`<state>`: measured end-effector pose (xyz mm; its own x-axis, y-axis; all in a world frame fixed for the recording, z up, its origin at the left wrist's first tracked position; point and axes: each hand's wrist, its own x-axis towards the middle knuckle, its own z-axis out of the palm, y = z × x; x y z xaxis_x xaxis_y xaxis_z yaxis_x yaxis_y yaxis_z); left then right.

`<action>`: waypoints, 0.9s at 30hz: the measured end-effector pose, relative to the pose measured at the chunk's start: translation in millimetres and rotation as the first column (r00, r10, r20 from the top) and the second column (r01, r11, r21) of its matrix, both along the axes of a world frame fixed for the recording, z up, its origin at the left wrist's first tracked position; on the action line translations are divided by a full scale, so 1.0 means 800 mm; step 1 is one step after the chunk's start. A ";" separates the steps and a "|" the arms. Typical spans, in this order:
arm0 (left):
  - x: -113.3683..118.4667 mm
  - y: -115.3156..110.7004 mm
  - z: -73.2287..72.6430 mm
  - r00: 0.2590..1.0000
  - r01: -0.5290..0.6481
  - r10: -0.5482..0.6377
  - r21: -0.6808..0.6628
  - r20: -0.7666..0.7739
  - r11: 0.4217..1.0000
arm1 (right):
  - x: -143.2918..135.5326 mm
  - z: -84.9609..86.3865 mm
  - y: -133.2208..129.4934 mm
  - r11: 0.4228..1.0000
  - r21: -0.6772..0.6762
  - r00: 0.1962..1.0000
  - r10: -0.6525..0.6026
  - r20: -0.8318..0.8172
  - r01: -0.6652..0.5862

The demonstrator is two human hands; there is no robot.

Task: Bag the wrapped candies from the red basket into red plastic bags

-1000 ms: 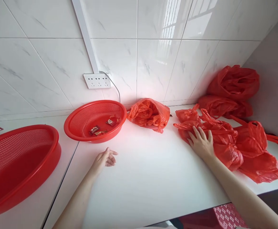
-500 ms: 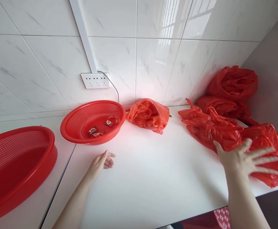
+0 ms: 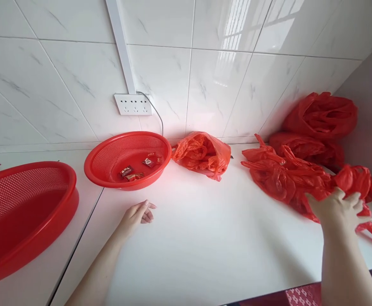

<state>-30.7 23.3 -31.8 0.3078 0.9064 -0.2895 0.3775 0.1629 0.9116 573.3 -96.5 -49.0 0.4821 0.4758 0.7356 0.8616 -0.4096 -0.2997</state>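
My left hand (image 3: pixel 139 215) is held above the white tabletop, its fingers loosely bent and nothing in it. Just beyond it, near the wall, is a round red plastic basket (image 3: pixel 98 182) with several small wrapped packets (image 3: pixel 134 176) at the bottom. My right hand (image 3: pixel 339 208) lies with spread fingers against a heap of red plastic bags (image 3: pixel 288 180) on the right. Its fingertips press into the bags and partly hide them. Behind that heap, bundled red bags (image 3: pixel 322 114) are stacked in the corner.
A second red basket (image 3: pixel 72 193) stands at the left, cut off by the frame. A crumpled red bag (image 3: pixel 205 154) rests against the tiled wall (image 3: pixel 160 72), right of the round basket. The power socket (image 3: pixel 133 104) has a cable. The table's front edge runs below.
My right hand has moved rightward onto the bags, and its fingers have bent a little. The nearest bags at the right have shifted and bunched up. My left hand has barely moved.
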 end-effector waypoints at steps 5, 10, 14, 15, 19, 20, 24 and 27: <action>0.005 -0.002 0.002 1.000 -0.010 0.010 0.013 -0.014 1.000 | -0.189 0.093 0.057 0.851 -0.069 0.852 0.523 0.012 -0.521; 0.006 -0.007 0.006 1.000 -0.009 0.010 0.042 -0.025 0.999 | -0.344 0.109 0.131 0.300 -0.357 0.371 0.917 -0.149 -0.884; 0.003 -0.014 0.007 0.999 -0.004 0.007 0.092 -0.033 0.996 | -0.378 0.080 0.198 0.712 -0.524 0.883 0.400 -0.245 -0.467; 0.002 -0.016 0.008 0.999 0.000 0.003 0.095 -0.033 0.995 | -0.374 0.075 0.212 0.744 -0.547 0.922 0.275 -0.273 -0.384; 0.001 -0.022 0.011 1.000 0.014 -0.011 0.095 -0.028 0.995 | -0.334 0.077 0.239 0.766 -0.537 0.912 0.154 -0.381 -0.353; 0.002 -0.023 0.011 1.000 0.022 -0.020 0.097 -0.024 0.995 | -0.322 0.082 0.238 0.771 -0.518 0.901 0.164 -0.402 -0.371; 0.005 -0.024 0.006 0.997 0.065 -0.060 0.121 -0.046 0.991 | -0.291 0.101 0.217 0.723 -0.436 0.811 0.299 -0.502 -0.536; 0.013 -0.028 0.002 0.988 0.110 -0.084 0.218 -0.128 0.970 | -0.291 0.106 0.204 0.642 -0.439 0.763 0.399 -0.508 -0.628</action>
